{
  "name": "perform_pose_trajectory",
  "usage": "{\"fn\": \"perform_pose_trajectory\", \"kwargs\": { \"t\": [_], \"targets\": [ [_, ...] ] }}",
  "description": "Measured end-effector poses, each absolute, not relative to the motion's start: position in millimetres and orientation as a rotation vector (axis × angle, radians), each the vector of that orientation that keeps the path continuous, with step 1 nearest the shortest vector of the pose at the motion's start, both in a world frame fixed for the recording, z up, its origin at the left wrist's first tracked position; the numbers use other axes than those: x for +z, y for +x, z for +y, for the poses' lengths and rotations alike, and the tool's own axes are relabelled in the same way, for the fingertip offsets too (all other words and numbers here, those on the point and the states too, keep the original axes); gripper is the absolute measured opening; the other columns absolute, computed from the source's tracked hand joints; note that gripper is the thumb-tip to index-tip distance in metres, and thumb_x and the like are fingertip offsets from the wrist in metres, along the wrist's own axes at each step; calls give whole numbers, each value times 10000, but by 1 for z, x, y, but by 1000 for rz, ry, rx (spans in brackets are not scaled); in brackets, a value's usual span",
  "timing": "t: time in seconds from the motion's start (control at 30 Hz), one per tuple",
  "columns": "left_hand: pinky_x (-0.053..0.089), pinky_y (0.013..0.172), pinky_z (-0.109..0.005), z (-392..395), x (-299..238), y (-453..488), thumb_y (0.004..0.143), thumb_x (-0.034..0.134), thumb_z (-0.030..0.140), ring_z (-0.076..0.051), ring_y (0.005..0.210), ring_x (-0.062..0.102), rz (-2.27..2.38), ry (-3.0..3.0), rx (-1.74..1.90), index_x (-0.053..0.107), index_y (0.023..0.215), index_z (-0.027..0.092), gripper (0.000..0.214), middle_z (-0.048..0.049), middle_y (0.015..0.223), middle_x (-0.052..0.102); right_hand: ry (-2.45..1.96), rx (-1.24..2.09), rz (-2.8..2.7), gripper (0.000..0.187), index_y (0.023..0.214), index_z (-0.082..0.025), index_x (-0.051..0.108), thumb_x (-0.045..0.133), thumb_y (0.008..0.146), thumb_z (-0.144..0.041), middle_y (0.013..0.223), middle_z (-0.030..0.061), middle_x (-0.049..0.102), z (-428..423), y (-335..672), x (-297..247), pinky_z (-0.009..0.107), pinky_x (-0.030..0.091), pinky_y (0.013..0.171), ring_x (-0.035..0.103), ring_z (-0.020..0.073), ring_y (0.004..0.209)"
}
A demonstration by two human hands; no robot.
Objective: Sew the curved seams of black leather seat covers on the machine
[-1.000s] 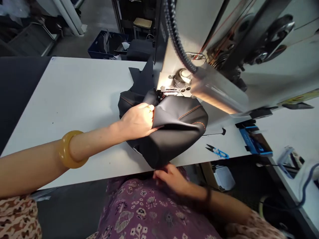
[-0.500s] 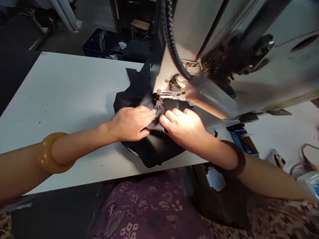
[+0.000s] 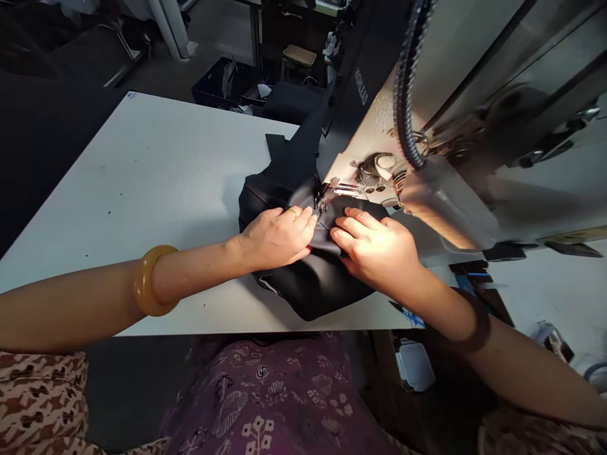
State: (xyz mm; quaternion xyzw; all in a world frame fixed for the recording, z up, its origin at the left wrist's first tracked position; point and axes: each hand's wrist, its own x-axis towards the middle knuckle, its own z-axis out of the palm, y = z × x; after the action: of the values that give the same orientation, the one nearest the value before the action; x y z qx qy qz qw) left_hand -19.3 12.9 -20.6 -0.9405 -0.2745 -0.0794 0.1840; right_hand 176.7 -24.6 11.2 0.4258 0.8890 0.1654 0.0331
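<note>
A black leather-like piece (image 3: 327, 284) lies bunched on the white table under the presser foot (image 3: 324, 201) of a sewing machine (image 3: 360, 145). A reddish stitch line runs along its left part. My left hand (image 3: 279, 237), with a gold ring, is closed on the piece just left of and in front of the foot, fingers close together. To the right of the foot, my right hand (image 3: 374, 243) grips the same piece with bent fingers under the machine's lamp light. The undersides of both hands are hidden.
The white table (image 3: 156, 170) stretches to the left, with small dark specks on it. Overhead at the right looms the machine's head with a braided cable (image 3: 405, 82). Beyond the table stand a dark blue bin (image 3: 213, 85) and a stool (image 3: 300, 55).
The whole view has shifted, so the machine, table and hands appear further right. Both hands stay on the black piece beside the presser foot; my right fingers look slightly less curled.
</note>
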Motion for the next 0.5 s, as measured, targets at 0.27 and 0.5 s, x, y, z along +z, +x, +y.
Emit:
{"fn": "perform_pose_trajectory", "kwargs": {
  "t": [0.27,0.5],
  "targets": [
    [443,561,-284,17,-33,-13,858,404,141,-216,864,645,-746,-2527,-384,617,1107,13,352,-176,1079,671,1361,426,2678,216,958,-149,624,526,768,-179,1090,103,634,-17,180,12,313,346,684,533,245,1019],
    [454,608,-297,17,-30,-15,833,410,152,-193,864,649,-808,-2719,-533,683,930,140,289,-72,911,717,1400,220,2681,552,1273,-120,495,563,737,-231,1099,122,610,-8,160,20,321,397,706,541,251,967]
  ]
}}
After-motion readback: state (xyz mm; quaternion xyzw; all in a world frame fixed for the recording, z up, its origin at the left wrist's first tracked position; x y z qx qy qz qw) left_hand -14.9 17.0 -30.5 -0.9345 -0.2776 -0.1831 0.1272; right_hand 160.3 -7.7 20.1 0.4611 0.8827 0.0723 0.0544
